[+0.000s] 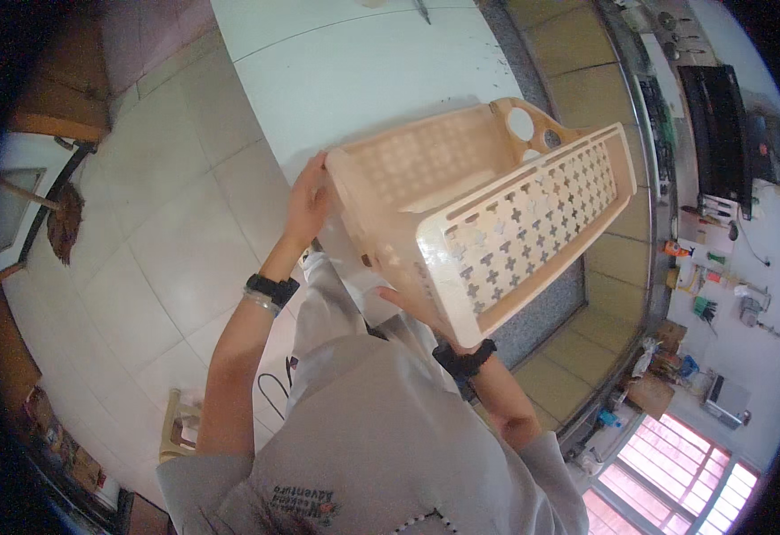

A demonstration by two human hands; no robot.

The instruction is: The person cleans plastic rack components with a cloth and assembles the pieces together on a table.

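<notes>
A beige plastic storage rack [530,227] with rows of cross-shaped holes is held tilted above the white tabletop. Its far end panel [540,134] has round cut-outs and appears close to the table. My left hand [306,200] grips the rack's upper left corner, with the fingertips over the rim. At the near end, my right hand [423,314] holds the lower edge; some of its fingers are hidden behind the plastic. Inside the rack only the bare panels are visible.
The white table [363,73] bears a thin pen-like item [422,10] at its far edge. To the right runs a kitchen counter [657,234] with cooking things. A plastic stool [179,428] stands lower left, and a broom [66,221] farther left.
</notes>
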